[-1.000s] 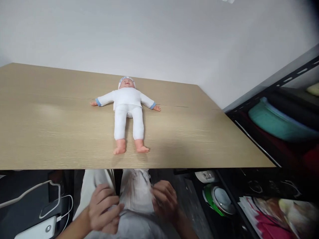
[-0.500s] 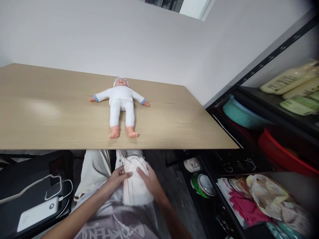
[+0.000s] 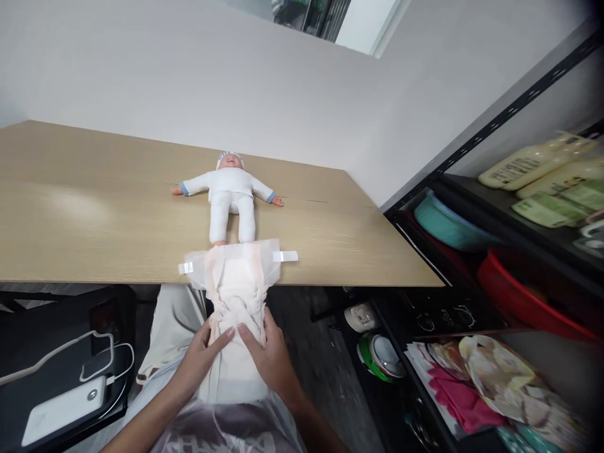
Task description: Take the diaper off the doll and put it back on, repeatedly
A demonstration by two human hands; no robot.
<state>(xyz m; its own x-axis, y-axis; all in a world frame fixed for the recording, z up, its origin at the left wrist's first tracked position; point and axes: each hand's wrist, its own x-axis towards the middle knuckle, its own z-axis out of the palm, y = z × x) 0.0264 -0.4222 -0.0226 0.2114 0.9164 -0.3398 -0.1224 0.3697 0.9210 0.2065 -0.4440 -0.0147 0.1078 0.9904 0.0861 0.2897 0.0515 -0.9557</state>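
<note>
- In the head view, the left hand (image 3: 201,355) is low in the picture, just under the near edge of the worktop (image 3: 94,214). Its forearm comes up from the lower left.
- The fingers of this hand are curled around the left side of a white diaper (image 3: 236,296), so its grip is closed on the diaper.
- The right hand (image 3: 265,355) is beside it, with the forearm coming from the lower right. The two hands are very near each other, and their fingertips almost meet on the middle of the diaper.
- The right hand lies with its fingers spread and pressed on the right side of the diaper, and its grip also holds the diaper.
- The diaper is opened out and stands upward from the hands. Its wide upper part reaches over the worktop edge, with one white tab at each side.
- The middle part of the diaper is wrinkled and has a light pink tone.
- A baby doll (image 3: 229,195) in white clothes lies on its back on the worktop, arms spread. The upper edge of the diaper covers its feet in this view.
- A white power bank (image 3: 63,409) with a cable lies on a dark surface at the lower left.
</note>
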